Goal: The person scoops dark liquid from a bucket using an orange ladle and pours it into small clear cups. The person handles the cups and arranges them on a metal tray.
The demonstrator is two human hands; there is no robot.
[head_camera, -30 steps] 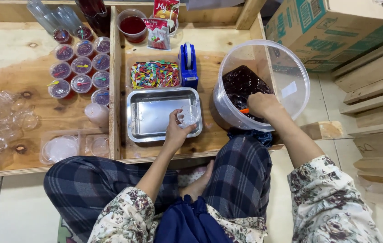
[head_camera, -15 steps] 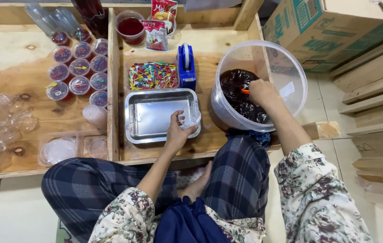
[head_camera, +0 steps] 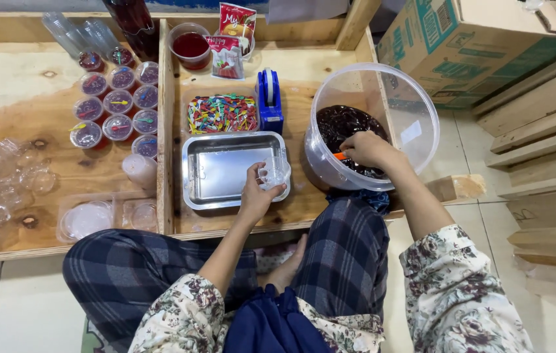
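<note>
Centrally, our left hand (head_camera: pixel 256 194) pinches a small clear cup (head_camera: pixel 271 176) over the right edge of the steel tray (head_camera: pixel 225 171). Our right hand (head_camera: pixel 364 149), curled closed around an orange-handled spoon (head_camera: pixel 339 155), sits inside the big clear tub (head_camera: pixel 382 111) of dark jelly at right of centre. Risks, as we judge them: jelly dripping on the wooden tabletop (head_camera: pixel 291 202) across the gap between tub and cup; the thin cup buckling under the pinch; a sleeve nudging the tub rim.
</note>
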